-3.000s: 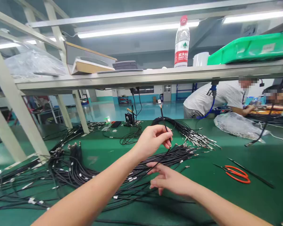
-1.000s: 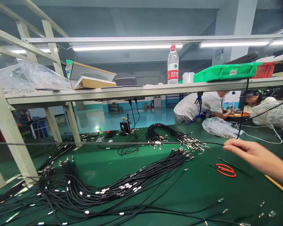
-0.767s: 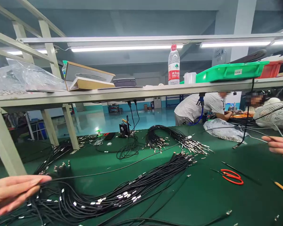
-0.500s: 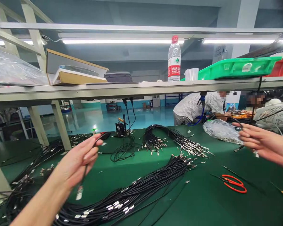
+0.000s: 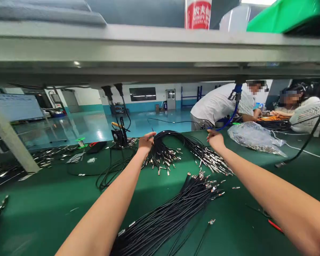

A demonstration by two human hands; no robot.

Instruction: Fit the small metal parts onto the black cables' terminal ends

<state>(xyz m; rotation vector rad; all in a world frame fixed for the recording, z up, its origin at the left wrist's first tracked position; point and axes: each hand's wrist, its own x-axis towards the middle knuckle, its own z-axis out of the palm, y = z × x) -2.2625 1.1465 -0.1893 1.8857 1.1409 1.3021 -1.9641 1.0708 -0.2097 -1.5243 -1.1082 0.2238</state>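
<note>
We have two bundles laid out: our left hand [image 5: 146, 142] and right hand [image 5: 215, 139] sit half-closed on the far black cable bundle [image 5: 192, 149], hold unclear; a second bundle [image 5: 170, 209] lies just in front of it.

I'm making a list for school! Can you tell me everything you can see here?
far cable bundle: one, black with silver ends, on the table
near cable bundle: one, black with silver ends, on the table
table: one, green, under everything
plastic bag: one, clear, right on the table
scissors: one, red, by the right arm
bottle: one, red label, on the shelf
tray: one, green, on the shelf
shelf: one, grey, above the table
fan: one, white, far right
people: two, beyond the table, right
left hand: one, on the far cable bundle
right hand: one, at the far cable bundle
</note>
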